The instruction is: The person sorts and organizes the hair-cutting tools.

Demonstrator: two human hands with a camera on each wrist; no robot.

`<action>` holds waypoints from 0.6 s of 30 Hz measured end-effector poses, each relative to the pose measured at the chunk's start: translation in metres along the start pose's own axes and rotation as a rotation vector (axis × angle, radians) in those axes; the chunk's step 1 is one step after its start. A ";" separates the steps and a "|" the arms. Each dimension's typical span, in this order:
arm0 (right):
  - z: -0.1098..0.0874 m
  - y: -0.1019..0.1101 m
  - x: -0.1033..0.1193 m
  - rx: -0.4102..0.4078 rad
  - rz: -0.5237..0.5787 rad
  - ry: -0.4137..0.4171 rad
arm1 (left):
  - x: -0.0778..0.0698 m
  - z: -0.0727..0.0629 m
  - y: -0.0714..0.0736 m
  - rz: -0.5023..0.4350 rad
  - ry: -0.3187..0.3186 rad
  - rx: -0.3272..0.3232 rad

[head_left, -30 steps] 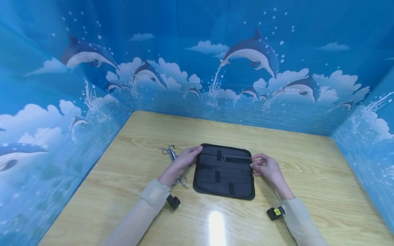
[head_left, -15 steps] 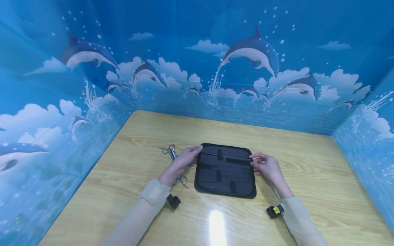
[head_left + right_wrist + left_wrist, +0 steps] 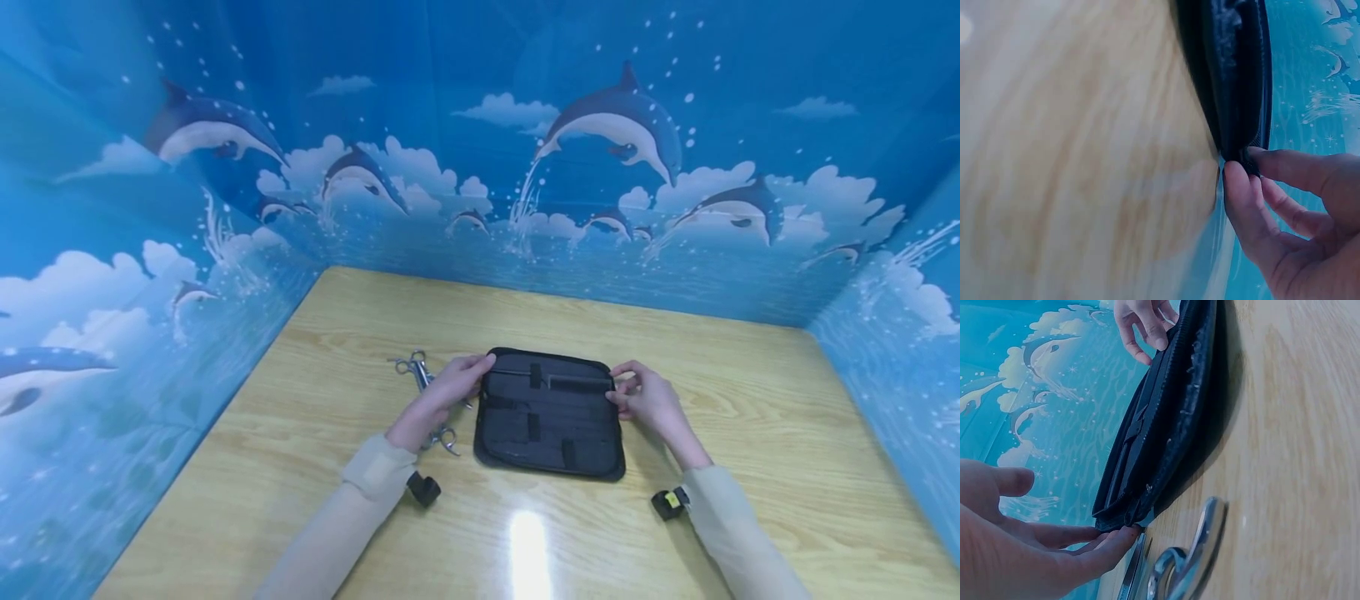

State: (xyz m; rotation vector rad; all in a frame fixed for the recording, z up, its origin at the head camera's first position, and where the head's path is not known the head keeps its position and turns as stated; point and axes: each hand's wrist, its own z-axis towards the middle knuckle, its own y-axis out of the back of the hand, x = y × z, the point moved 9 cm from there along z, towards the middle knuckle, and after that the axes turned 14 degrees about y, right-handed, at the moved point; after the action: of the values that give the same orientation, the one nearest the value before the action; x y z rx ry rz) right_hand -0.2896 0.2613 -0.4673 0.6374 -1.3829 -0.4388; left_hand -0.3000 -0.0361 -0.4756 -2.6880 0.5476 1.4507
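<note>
A black zip case (image 3: 551, 421) lies open-faced on the table, its lining showing small elastic loops. A dark comb with a thin tail (image 3: 577, 384) is tucked across its upper part. My left hand (image 3: 453, 385) holds the case's upper left corner; in the left wrist view its fingertips (image 3: 1127, 535) are right at the zip end, with one digit raised apart. My right hand (image 3: 651, 400) pinches the upper right edge, thumb and fingers (image 3: 1241, 187) on either side of the zipped rim in the right wrist view. Silver scissors (image 3: 420, 371) lie beside my left hand, partly hidden beneath it.
More silver finger rings (image 3: 448, 439) show below my left wrist, also in the left wrist view as shiny metal loops (image 3: 1204, 537). The wood-grain table (image 3: 360, 325) is walled by blue dolphin-print sheets (image 3: 487, 125). A bright glare patch (image 3: 529, 542) lies near the front.
My right hand's fingers have shifted slightly upward along the right edge. The case has moved very slightly up and right; my left hand stays at the same corner.
</note>
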 end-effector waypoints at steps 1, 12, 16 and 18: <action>0.000 0.000 0.000 -0.002 -0.007 -0.006 | 0.000 0.000 0.000 0.000 0.001 -0.001; 0.000 0.000 -0.003 -0.004 0.025 -0.014 | -0.001 0.000 0.002 -0.014 -0.022 0.007; 0.000 0.000 -0.003 0.003 0.005 -0.017 | -0.001 -0.001 0.001 -0.011 -0.034 0.005; 0.000 0.000 -0.002 0.004 -0.009 -0.012 | -0.001 -0.001 0.000 -0.010 -0.041 0.007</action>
State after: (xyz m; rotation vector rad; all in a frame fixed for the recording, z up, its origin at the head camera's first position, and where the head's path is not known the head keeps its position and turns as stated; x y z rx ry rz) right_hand -0.2899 0.2629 -0.4689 0.6455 -1.3936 -0.4479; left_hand -0.2998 -0.0359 -0.4738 -2.6456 0.5355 1.4946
